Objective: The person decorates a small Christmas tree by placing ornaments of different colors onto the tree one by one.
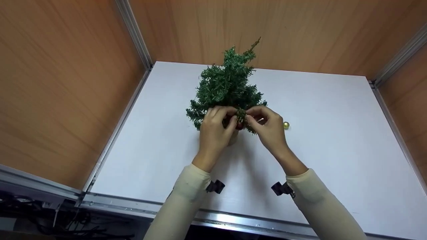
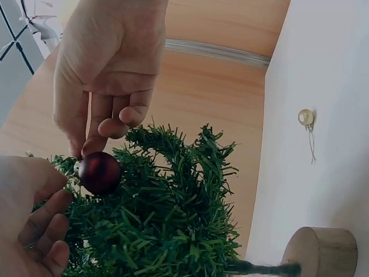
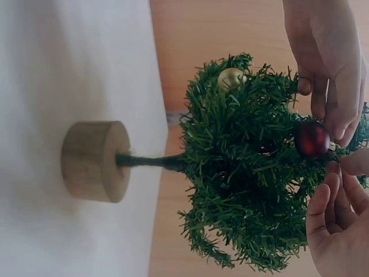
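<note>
A small artificial Christmas tree [image 1: 220,85] stands upright on a round wooden base [image 2: 334,251]. A dark red Christmas bauble [image 2: 100,173] hangs against its front, its cap turned toward the treetop in the wrist views. My left hand [image 1: 215,125] pinches with thumb and forefinger at the bauble's cap and hanging loop, beside a branch tip. From the other side my right hand [image 1: 268,128] pinches close by, its fingertips near the left hand's. The bauble [image 3: 312,139] is partly covered by the hands in the head view. The thin loop is mostly hidden between the fingertips.
A gold bauble [image 1: 286,125] with a thread loop lies on the white table [image 1: 333,150], right of the tree. Another gold bauble [image 3: 232,79] hangs among the branches. Wooden panels [image 1: 283,36] wall the back and sides; a metal rail [image 1: 233,218] runs along the front edge.
</note>
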The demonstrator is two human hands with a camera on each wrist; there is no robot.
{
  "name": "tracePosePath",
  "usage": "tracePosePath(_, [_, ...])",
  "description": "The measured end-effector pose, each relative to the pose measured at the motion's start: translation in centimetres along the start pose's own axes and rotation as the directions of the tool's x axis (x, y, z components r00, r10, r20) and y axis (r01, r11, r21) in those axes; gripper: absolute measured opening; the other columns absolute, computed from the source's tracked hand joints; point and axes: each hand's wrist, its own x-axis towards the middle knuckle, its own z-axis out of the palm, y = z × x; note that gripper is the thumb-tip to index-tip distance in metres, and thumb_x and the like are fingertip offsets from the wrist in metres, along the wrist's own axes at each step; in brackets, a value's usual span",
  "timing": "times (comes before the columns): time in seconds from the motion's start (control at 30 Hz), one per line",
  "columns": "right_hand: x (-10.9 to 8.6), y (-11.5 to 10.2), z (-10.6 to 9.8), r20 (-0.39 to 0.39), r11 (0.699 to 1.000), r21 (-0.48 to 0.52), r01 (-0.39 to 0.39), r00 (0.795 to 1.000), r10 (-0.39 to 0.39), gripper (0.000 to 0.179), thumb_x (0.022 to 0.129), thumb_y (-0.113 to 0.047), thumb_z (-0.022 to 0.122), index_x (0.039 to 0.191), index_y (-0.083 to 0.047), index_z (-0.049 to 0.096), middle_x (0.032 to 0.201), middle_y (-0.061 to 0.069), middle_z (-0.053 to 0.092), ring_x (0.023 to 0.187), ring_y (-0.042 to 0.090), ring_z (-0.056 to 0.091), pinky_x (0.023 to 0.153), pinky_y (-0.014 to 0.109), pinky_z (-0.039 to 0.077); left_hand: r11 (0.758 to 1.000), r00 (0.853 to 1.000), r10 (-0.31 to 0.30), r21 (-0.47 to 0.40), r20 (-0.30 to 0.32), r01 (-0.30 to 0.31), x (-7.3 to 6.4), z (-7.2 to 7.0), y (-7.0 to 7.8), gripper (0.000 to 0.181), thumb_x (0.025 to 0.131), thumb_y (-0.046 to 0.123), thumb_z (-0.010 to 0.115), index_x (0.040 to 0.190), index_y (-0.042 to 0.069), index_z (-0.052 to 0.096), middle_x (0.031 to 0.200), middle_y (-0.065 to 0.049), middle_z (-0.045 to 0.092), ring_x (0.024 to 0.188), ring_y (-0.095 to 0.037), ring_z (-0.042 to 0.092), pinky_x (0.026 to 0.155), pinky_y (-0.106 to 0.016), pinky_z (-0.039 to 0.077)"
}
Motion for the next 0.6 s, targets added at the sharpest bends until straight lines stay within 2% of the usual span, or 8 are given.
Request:
tracePosePath(0.13, [-0.1,0.0,-0.7,-0.032,1.0,-0.002,-0.005,0.999,0.005,0.008,0.083,-0.018,0.066,0.088,-0.011,0.067,0.08,-0.005,0.064,0.068,0.012,0.057,0.058,0.025,0.046,1.0,1.0,0.0,0.0,-0.019,0.0,-0.6,-0.5,-0.3,0.012,0.082,0.014,0.064,0.094,0.014,0.065,0.09,0.007,0.059,0.076,-0.006,0.051,0.068,-0.018,0.041])
tracePosePath(0.37, [-0.7,-1.4,-2.5,-0.092,1.0,0.01,-0.021,0.995,0.021,0.011,0.083,-0.011,0.065,0.088,0.0,0.066,0.081,0.009,0.065,0.066,0.023,0.055,0.057,0.024,0.042,1.0,1.0,-0.012,0.021,-0.012,0.012,-2.0,-0.9,-0.6,0.011,0.083,0.014,0.063,0.094,0.014,0.064,0.091,0.007,0.056,0.069,-0.001,0.05,0.058,-0.014,0.041])
tracePosePath(0.6, [-1.0,0.2,-4.3,-0.145,0.996,-0.041,-0.076,0.987,0.069,0.02,0.086,-0.017,0.062,0.082,0.003,0.063,0.076,0.012,0.064,0.064,0.019,0.054,0.056,0.022,0.043,0.997,0.999,-0.026,0.069,0.033,0.024,-2.7,-0.6,-0.7,0.02,0.084,0.02,0.063,0.103,0.016,0.064,0.097,0.006,0.056,0.065,-0.002,0.05,0.052,-0.017,0.04])
